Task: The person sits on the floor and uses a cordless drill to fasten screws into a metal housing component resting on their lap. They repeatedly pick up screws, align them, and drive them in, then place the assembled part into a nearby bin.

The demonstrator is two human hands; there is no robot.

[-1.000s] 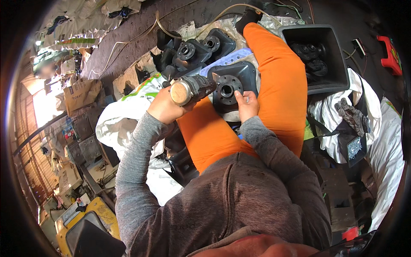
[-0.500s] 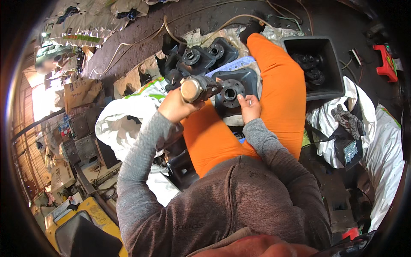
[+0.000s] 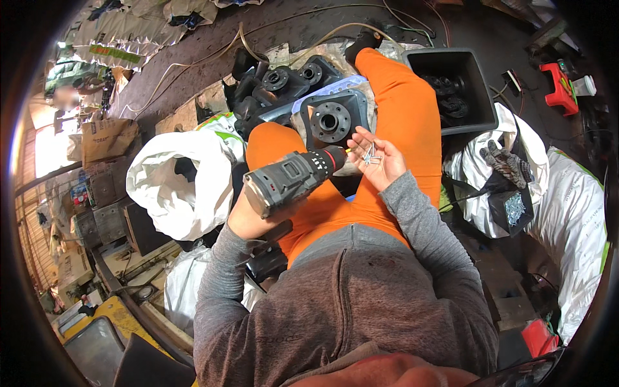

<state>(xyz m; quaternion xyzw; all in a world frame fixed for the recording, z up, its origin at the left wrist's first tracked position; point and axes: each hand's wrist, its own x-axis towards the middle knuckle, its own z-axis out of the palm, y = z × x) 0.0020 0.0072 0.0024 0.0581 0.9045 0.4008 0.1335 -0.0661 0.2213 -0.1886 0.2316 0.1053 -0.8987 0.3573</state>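
My left hand (image 3: 248, 216) is wrapped round the grip of a dark cordless drill (image 3: 293, 175). The drill lies level over my left thigh, its chuck with a red ring pointing right. Its tip ends beside my right hand (image 3: 387, 169), which is turned palm up and cups several small silver screws (image 3: 370, 157). Just beyond both hands, between my legs, a black square housing (image 3: 361, 106) rests with its flat face up. A round flange (image 3: 317, 120) with a centre hole and a ring of smaller holes sits in its middle.
More black flanged housings (image 3: 276, 79) stand beyond my left knee. A black bin (image 3: 451, 57) with dark parts is past my right leg. Further right, a small black box (image 3: 516, 209) of screws and grey gloves (image 3: 506, 161) lie by white sacks. An open white sack (image 3: 180, 184) stands left.
The drill has come back from over the housing toward my lap and swung to point right. My right hand has left the flange and turned palm up, showing the screws.
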